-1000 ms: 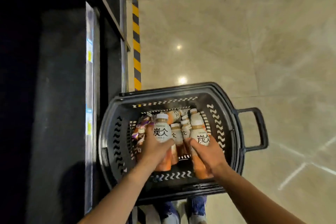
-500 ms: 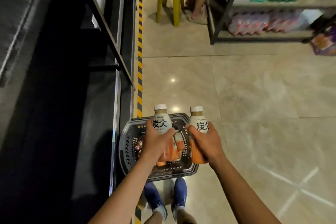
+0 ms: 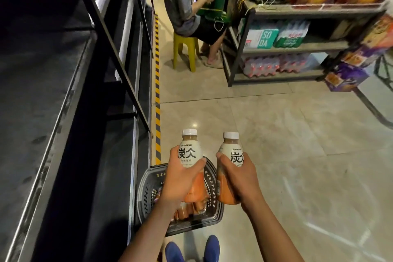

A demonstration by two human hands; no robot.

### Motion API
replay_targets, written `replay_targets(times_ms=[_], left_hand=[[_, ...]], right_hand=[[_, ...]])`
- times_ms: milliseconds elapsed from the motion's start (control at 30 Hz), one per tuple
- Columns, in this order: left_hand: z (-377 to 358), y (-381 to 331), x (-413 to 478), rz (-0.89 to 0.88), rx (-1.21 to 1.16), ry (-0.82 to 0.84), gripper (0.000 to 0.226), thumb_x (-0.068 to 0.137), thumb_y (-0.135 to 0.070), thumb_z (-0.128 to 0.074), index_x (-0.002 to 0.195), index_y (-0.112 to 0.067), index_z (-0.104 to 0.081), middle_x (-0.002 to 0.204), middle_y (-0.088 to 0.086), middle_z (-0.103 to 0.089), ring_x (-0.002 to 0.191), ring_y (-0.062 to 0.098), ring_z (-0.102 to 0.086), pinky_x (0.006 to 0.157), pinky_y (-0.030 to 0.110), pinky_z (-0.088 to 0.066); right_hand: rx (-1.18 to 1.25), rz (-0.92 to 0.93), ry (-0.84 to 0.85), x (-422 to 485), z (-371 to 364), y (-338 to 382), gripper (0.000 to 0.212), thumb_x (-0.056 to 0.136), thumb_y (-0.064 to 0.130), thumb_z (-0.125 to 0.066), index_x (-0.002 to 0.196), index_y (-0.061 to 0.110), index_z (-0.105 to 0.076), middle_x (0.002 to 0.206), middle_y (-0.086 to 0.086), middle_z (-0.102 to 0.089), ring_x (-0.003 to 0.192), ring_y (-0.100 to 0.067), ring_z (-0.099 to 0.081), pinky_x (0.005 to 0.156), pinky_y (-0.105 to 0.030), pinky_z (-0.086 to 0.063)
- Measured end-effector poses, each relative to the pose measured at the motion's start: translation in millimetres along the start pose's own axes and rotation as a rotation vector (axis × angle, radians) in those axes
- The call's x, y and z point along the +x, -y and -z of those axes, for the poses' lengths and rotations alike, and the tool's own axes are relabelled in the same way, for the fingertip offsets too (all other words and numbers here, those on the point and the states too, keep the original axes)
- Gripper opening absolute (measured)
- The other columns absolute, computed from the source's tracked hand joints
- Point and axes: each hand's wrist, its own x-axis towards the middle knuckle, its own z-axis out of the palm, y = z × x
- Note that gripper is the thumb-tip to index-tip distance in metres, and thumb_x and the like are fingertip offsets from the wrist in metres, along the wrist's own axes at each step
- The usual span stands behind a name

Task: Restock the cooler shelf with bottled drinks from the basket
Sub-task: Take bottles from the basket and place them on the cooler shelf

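Note:
My left hand [image 3: 180, 178] grips a white-capped bottle [image 3: 190, 153] with a white and orange label, held upright above the basket. My right hand [image 3: 239, 178] grips a second, matching bottle [image 3: 232, 151], also upright and just to the right. Below them on the floor sits the dark plastic basket [image 3: 148, 189] with more orange bottles [image 3: 189, 211] lying in it. The dark cooler [image 3: 63, 112] runs along the left side, its interior too dim to make out.
A yellow and black hazard stripe [image 3: 157, 100] runs along the cooler's base. A person sits on a yellow stool [image 3: 184, 49] ahead. A metal shelf rack [image 3: 276, 49] with drink packs stands at right. Purple boxes [image 3: 344, 74] lie beside it. My blue shoes [image 3: 191, 249] are below.
Both hands have lifted a bottle each out of the basket and raised them. My view has tilted up, so the basket now looks smaller and the store aisle has come into sight.

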Motion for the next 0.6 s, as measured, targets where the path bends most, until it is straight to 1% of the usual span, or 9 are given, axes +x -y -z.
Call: replay_targets(times_ms=[67,167,300,433,533,600], left_hand=[[2,-8,-6,-0.017,-0.003,-0.004,0.054,0.082,-0.014,-0.078,0.124,-0.024,-0.046,0.102,-0.004,-0.065,0.089,0.006,-0.066,0.068,0.019,-0.049],[6,-21,-10,-0.051,0.012,-0.042,0.055,0.081,-0.017,-0.079,0.125,-0.022,-0.047,0.101,-0.006,-0.064,0.088,0.004,-0.064,0.065,0.016,-0.046],[10,-38,-19,-0.071,-0.004,-0.111,0.054,0.081,-0.017,-0.079,0.123,-0.020,-0.046,0.103,-0.005,-0.062,0.091,0.006,-0.062,0.067,0.019,-0.045],[17,-52,-32,-0.102,-0.027,-0.202,0.050,0.081,-0.018,-0.079,0.121,-0.021,-0.047,0.104,-0.001,-0.064,0.093,0.013,-0.064,0.071,0.026,-0.049],[23,-57,-44,-0.111,-0.059,-0.304,0.050,0.081,-0.017,-0.079,0.119,-0.021,-0.047,0.105,0.000,-0.064,0.094,0.015,-0.064,0.072,0.028,-0.050],[28,-58,-54,-0.117,-0.089,-0.381,0.047,0.082,-0.017,-0.078,0.118,-0.022,-0.048,0.105,0.001,-0.063,0.094,0.016,-0.064,0.073,0.030,-0.050]], right_hand=[[0.003,0.021,0.004,-4,2,9,0.038,0.072,0.049,-0.079,0.098,0.027,-0.061,0.090,0.002,-0.073,0.080,-0.017,-0.070,0.076,-0.042,-0.059],[0.018,0.036,0.006,-7,6,23,0.052,0.060,0.062,-0.074,0.096,0.029,-0.060,0.088,0.002,-0.073,0.079,-0.020,-0.072,0.076,-0.047,-0.060],[0.036,0.072,0.017,-7,13,43,0.059,0.056,0.067,-0.073,0.097,0.027,-0.061,0.088,0.001,-0.073,0.079,-0.021,-0.071,0.077,-0.049,-0.060],[0.070,0.127,0.055,-4,14,57,0.057,0.060,0.063,-0.076,0.100,0.026,-0.061,0.089,0.000,-0.072,0.080,-0.021,-0.071,0.077,-0.049,-0.060],[0.057,0.175,0.148,1,10,70,0.041,0.074,0.049,-0.079,0.102,0.026,-0.059,0.092,0.000,-0.072,0.081,-0.020,-0.070,0.078,-0.045,-0.060],[0.031,0.217,0.227,2,7,79,0.038,0.077,0.046,-0.078,0.103,0.026,-0.059,0.092,0.000,-0.071,0.082,-0.019,-0.070,0.077,-0.044,-0.060]])
